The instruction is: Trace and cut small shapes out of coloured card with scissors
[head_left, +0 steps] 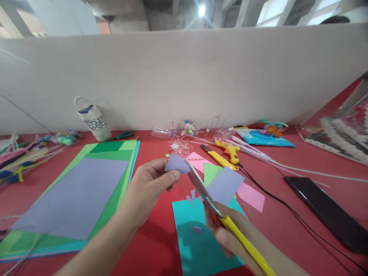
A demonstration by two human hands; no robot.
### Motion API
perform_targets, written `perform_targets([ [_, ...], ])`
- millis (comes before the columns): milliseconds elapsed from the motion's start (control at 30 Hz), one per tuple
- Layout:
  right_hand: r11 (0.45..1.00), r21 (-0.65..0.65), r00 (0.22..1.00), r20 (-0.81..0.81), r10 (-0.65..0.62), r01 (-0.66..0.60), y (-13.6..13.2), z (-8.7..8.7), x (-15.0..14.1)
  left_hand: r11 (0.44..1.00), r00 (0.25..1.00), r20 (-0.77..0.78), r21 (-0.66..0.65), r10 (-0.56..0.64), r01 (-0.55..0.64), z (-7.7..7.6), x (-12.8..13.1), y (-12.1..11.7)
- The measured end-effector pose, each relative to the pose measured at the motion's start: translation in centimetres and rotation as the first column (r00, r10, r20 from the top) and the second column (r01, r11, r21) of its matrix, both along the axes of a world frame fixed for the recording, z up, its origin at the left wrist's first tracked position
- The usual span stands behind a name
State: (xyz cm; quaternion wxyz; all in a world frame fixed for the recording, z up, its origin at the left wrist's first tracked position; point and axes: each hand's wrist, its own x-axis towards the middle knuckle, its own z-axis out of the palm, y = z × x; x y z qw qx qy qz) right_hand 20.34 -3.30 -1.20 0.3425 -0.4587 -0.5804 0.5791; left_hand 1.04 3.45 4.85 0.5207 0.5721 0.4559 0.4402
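So the left hand [152,176] has the purple piece [175,163] pinched between thumb and fingers, up in the air over the table, and the right hand [227,234] is wrapped round the scissors [207,201], blades angled up at the piece's right edge. Can't really tell how far apart the blades are. My two cents: on a bit this small, pinch close to the cut so the card doesn't flop, but tuck that thumb well off the blade line. Hold the scissors fairly steady and turn the paper into them, cutting deep in the blades rather than with the tips, and I reckon the edge comes out cleaner. Working over the teal sheet [186,218] would be handy too, since little scraps [193,194] already lie at its top edge. As for the setup: red table [156,230], a purple sheet [77,199] on a green stack at left, a white cup [96,122] behind it, glue gun [230,150] and knife [220,159] past the offcuts, black slab [324,211] at right. Pale partition [184,80] at the back, bright lamp [201,10] above it.
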Motion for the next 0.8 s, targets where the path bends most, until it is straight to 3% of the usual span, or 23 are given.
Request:
perform_targets([
  [233, 0.997, 0.045, 0.997, 0.045, 0.067, -0.069, -0.3, 0.2, 0.3, 0.999, 0.998, -0.041, -0.012, -0.051, 0.050, 0.3, 0.0, -0.1],
  [367, 0.997, 0.073, 0.997, 0.073, 0.001, -0.006, -0.5, 0.9, 0.1, 0.998, 0.995, -0.078, -0.020, -0.059, 0.058, 0.4, -0.2, -0.1],
  [600, 0.993, -0.008, 0.987, 0.111, 0.115, -0.115, -0.1, 0.9, 0.5, 0.994, 0.990, -0.098, -0.030, -0.103, 0.100, 0.2, -0.5, 0.2],
  [800, 0.990, -0.026, 0.983, 0.121, 0.139, -0.137, -0.1, 1.2, 0.4, 0.993, 0.986, -0.119, -0.040, -0.117, 0.113, 0.4, -0.4, 0.3],
])
